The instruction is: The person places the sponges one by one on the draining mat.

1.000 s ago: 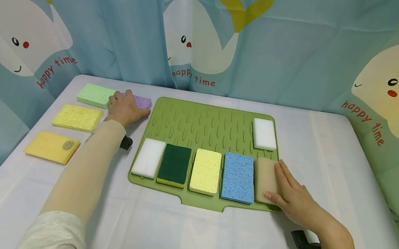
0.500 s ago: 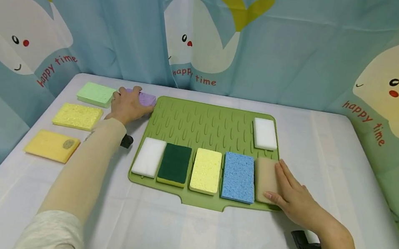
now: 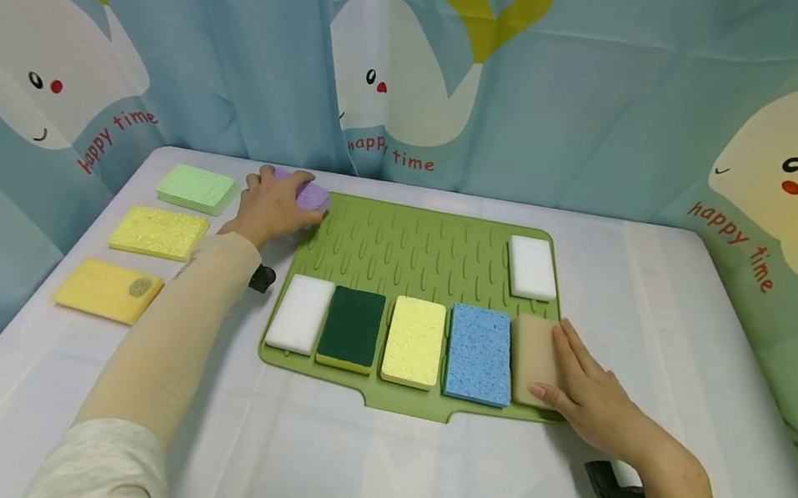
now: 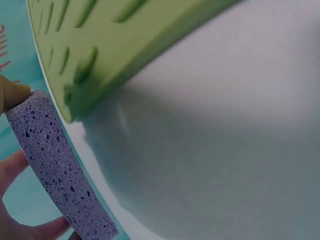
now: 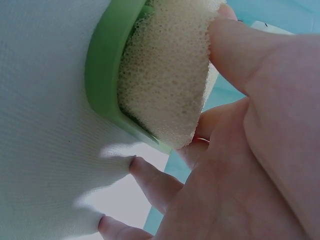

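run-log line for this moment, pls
left hand: holds purple sponge near green mat | right hand: touches beige sponge on mat | light green sponge: on table

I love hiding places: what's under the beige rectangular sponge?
The beige sponge lies on a green ridged rectangular mat, whose rim shows beside it; the part underneath is covered.

We log purple speckled sponge (image 3: 313, 196), beige sponge (image 3: 532, 352), blue sponge (image 3: 480, 354), green mat (image 3: 407, 243), white tablecloth (image 3: 355, 470), blue curtain (image 3: 600, 99) with white whales (image 3: 399, 98).
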A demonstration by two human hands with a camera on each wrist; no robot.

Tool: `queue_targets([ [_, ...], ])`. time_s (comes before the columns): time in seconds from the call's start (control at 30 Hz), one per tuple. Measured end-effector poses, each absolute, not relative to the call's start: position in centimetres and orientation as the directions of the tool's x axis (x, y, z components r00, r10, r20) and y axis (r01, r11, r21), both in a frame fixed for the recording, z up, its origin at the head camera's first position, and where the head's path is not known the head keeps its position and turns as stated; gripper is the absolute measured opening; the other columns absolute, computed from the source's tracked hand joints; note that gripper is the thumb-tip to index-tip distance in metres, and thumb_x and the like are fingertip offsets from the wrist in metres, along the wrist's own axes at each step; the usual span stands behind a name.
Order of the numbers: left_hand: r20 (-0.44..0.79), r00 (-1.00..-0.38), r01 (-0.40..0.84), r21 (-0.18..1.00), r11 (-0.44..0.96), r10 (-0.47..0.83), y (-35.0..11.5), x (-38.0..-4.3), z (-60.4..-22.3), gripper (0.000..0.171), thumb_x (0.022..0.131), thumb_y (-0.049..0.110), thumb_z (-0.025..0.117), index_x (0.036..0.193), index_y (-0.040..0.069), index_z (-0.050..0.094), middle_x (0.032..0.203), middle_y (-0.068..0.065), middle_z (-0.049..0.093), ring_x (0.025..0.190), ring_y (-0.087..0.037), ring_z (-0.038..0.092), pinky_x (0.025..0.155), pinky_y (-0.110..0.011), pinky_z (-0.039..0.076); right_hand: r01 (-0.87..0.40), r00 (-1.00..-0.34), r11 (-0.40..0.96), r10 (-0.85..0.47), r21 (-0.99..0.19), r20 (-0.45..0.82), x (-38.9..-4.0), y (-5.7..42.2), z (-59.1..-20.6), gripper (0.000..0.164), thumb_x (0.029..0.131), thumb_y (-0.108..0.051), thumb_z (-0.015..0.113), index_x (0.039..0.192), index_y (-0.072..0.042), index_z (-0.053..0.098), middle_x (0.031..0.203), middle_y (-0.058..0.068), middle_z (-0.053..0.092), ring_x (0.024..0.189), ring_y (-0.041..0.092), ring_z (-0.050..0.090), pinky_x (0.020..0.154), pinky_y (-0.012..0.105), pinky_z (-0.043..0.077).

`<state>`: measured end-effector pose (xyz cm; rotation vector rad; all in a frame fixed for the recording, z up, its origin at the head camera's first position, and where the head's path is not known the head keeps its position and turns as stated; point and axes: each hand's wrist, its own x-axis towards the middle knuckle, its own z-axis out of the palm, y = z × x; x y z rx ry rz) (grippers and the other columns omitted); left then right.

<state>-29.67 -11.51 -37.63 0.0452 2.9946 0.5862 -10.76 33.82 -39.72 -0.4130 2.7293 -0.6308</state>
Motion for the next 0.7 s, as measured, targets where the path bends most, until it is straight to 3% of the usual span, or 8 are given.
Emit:
queue_targets([
  [0.17, -0.075, -0.995, 0.031, 0.421, 0.906, 0.068, -10.8, -29.9, -37.3, 0.069, 0.086, 0.044, 0.065, 0.147, 0.022, 0.042, 0.152, -0.032, 0.02, 0.133, -0.049, 0.024, 0.096, -0.066, 0.041, -0.203, -0.909, 0.862, -0.342, -0.464, -0.237, -10.7, 33.8, -39.6, 0.093, 0.1, -0.042, 0.055, 0.157, 0.001, -0.005, 0.165, 0.023, -0.008, 0.141, 0.061, 0.018, 0.1, 0.083, 0.013],
  [0.37, -0.065, -0.992, 0.068, 0.458, 0.886, 0.109, -10.1, -30.2, -36.9, 0.068, 0.084, 0.041, 0.066, 0.144, 0.019, 0.043, 0.152, -0.029, 0.023, 0.13, -0.046, 0.029, 0.097, -0.062, 0.042, -0.206, -0.911, 0.862, -0.342, -0.462, -0.232, -10.7, 33.9, -39.6, 0.093, 0.1, -0.041, 0.055, 0.157, 0.001, -0.005, 0.165, 0.022, -0.009, 0.14, 0.061, 0.019, 0.1, 0.083, 0.014],
  [0.7, -0.036, -0.983, 0.142, 0.475, 0.868, 0.181, -9.0, -30.2, -36.4, 0.061, 0.085, 0.05, 0.07, 0.135, 0.022, 0.05, 0.153, -0.023, 0.028, 0.13, -0.04, 0.033, 0.097, -0.061, 0.043, -0.198, -0.908, 0.863, -0.341, -0.465, -0.245, -10.8, 33.8, -39.6, 0.094, 0.1, -0.042, 0.055, 0.157, 0.001, -0.005, 0.165, 0.022, -0.009, 0.141, 0.061, 0.017, 0.101, 0.082, 0.013],
])
